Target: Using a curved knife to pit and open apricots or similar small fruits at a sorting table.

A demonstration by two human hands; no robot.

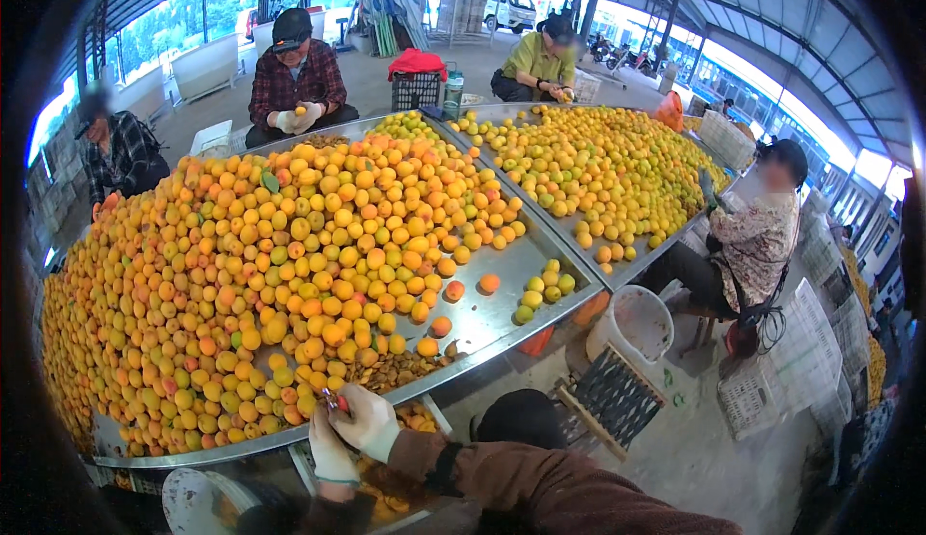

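While fruit (289, 236) covers most of the metal table (487, 323) ahead of the left hand (331, 453) and right hand (368, 422), I see floor (694, 467) to their right and a shed roof (772, 14) beyond. The right hand extends leftward, fingers narrowed on a red item (337, 402). The left points forward just beside it; I cannot tell its grip.

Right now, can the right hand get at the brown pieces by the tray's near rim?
Probably yes: the brown pieces lie just past the metal rim, close to the right hand, with nothing tall between. It looks busy at a small red object, though.
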